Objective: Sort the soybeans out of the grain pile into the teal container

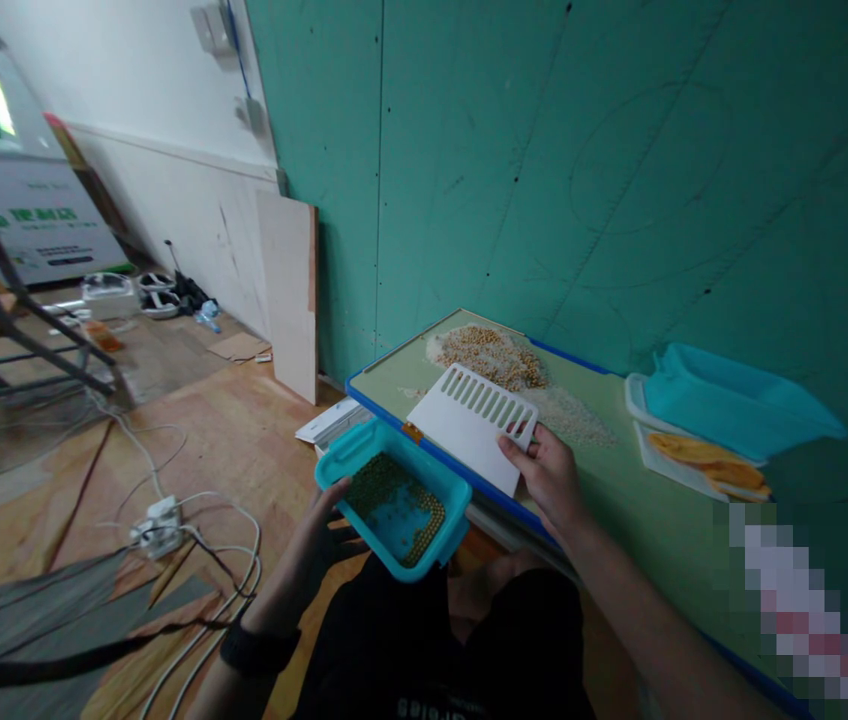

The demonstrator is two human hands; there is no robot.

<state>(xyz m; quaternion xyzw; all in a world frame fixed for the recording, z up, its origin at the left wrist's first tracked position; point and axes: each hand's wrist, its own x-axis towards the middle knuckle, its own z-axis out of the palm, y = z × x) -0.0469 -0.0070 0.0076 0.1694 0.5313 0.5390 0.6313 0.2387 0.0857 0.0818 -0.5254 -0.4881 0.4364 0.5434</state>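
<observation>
Dark clothing (371, 650) covers the lap below the blue tub (398, 515), whose left rim the left hand (323, 525) grips, thumb over the edge. The right hand (548, 470) is closed on one end of the white slotted scraper (461, 430), at the near edge of the green board (386, 380). Green grains (375, 485) (perhaps beans; too dim to say) are already in the tub, while a mixed pile (488, 350), yellow among pale, remains on the board.
</observation>
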